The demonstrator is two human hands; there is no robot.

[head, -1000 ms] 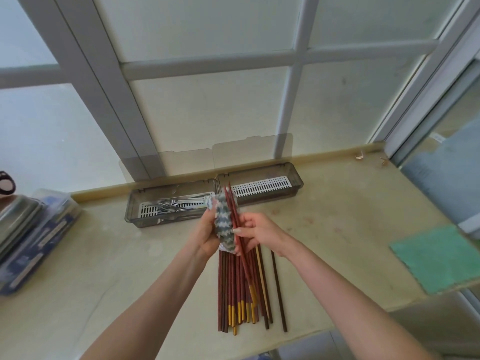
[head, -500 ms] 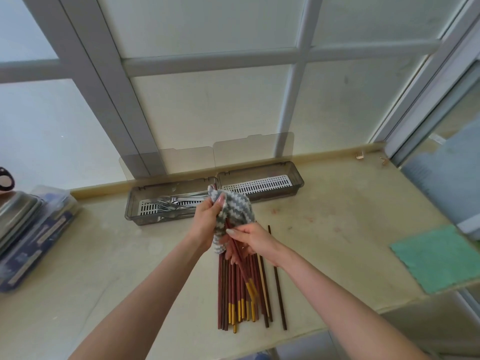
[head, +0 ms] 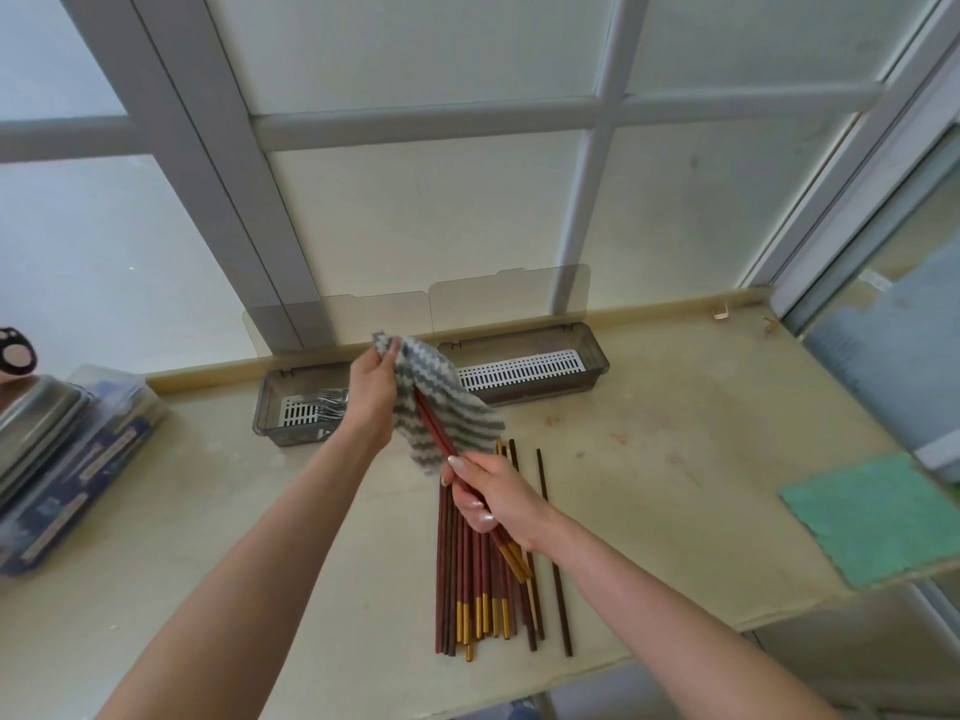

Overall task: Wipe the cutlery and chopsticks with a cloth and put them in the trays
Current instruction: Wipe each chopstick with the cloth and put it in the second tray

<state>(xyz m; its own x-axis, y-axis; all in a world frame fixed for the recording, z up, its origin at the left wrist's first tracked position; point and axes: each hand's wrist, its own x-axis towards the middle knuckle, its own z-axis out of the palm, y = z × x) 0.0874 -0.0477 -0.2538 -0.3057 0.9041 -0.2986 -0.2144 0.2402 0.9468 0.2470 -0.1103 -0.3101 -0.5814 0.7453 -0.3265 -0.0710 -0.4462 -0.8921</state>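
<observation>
At the far left edge of the frame a stack of boxes (head: 78, 459) sits on the desk (head: 675, 459), apart from the work. Right of it, in the centre left, we see the left tray (head: 270, 433) lying against the back ledge with forks (head: 324, 407) inside; we judge the cutlery part is already dealt with. Its clear lid (head: 374, 319) stands up against the window, out of the way of dropping things in.

The left hand (head: 369, 397) is raised in front of that tray and clutches the grey-and-white cloth (head: 452, 402) by a bunched corner, so the rest drapes around the held chopsticks (head: 434, 427). They run on a slant from upper left, their tips buried in the cloth, to lower right, where their gold ends poke out below the right hand (head: 498, 501). That hand pinches them mid-shaft, we judge so that they can be drawn through the cloth.

Beneath it the pile of chopsticks (head: 465, 579) lies on the desk in the lower centre, long axes nearly top to bottom of the frame, gold ends toward the near edge, waiting to be wiped.

Behind, right of centre, the right tray (head: 545, 392) shows its white slotted insert, probably meant for the chopsticks. At the far right lies a green cloth (head: 878, 522).
</observation>
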